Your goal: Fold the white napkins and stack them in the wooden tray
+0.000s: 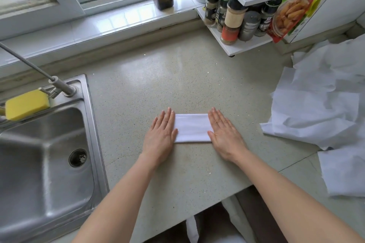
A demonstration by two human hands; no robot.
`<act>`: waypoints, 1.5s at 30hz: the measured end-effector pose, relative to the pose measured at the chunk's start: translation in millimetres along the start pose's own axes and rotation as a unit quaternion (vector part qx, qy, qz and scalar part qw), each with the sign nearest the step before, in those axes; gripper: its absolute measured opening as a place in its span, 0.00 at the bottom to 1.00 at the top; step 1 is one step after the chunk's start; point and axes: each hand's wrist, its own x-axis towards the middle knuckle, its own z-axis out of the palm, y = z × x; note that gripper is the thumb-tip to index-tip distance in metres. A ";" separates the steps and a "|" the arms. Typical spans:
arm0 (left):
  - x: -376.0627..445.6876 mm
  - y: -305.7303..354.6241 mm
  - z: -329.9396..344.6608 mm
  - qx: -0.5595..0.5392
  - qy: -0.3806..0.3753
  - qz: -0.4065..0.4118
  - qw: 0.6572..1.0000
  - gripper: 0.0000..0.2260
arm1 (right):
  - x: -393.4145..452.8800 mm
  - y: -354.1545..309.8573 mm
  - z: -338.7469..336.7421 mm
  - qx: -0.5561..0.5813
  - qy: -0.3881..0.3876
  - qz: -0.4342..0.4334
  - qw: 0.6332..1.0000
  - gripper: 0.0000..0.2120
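White napkin (192,128) sits folded at frame centre on the tabletop (158,77), left hand (161,134) and right hand (225,134) pressing its ends flat-fingered, gripping nothing. Probably creasing; next comes another fold. No tray visible.

Speckled countertop (162,85) bearing a folded napkin (192,128) at centre, loose white napkins (320,104) at right, a spice rack (241,45) behind, and a sink (39,144) at left.

My folded napkin (192,128) looks like smooth matt cloth; the speckled counter (177,77) gleams; the left sink (45,156) is brushed metal.
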 end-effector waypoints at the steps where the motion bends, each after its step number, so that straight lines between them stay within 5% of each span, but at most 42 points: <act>1: -0.6 0.7 -4.8 0.007 -0.009 -0.009 1.000 0.26 | -1.7 2.4 -6.4 -0.010 -0.004 -0.003 1.000 0.27; 6: 26.0 22.4 -37.5 0.000 0.026 -0.122 0.992 0.17 | 23.8 -5.8 -35.2 -0.050 0.039 -0.037 0.997 0.18; 12: 60.1 30.4 -53.3 -0.108 -0.106 -0.261 0.953 0.10 | 71.5 -1.4 -66.4 -0.009 -0.117 0.017 0.993 0.11; 17: 23.4 25.7 -69.8 -0.310 0.085 -0.273 0.907 0.01 | 84.9 -3.2 -73.4 0.143 -0.115 -0.005 0.983 0.08; 20: -37.3 7.5 -80.0 -0.368 0.206 -0.262 0.868 0.07 | 74.8 -33.5 -84.2 0.294 -0.111 -0.042 0.948 0.04; 22: -85.3 -7.1 -80.9 -0.398 0.260 -0.292 0.830 0.12 | 65.2 -72.9 -92.9 0.325 -0.113 -0.091 0.935 0.07; 28: -260.8 -49.0 -71.1 -0.397 0.415 -0.450 0.683 0.06 | -0.6 -252.9 -69.1 0.304 -0.129 -0.266 0.906 0.08; 31: -376.2 -59.2 -46.6 -0.366 0.469 -0.533 0.601 0.09 | -72.2 -349.4 -28.1 0.279 -0.129 -0.365 0.879 0.13; 36: -584.5 -45.4 8.9 -0.324 0.522 -0.617 0.492 0.05 | -236.2 -480.1 56.4 0.254 -0.174 -0.471 0.827 0.08; 45: -834.7 -15.3 93.7 -0.275 0.548 -0.739 0.279 0.07 | -448.9 -622.5 174.0 0.201 -0.399 -0.423 0.788 0.03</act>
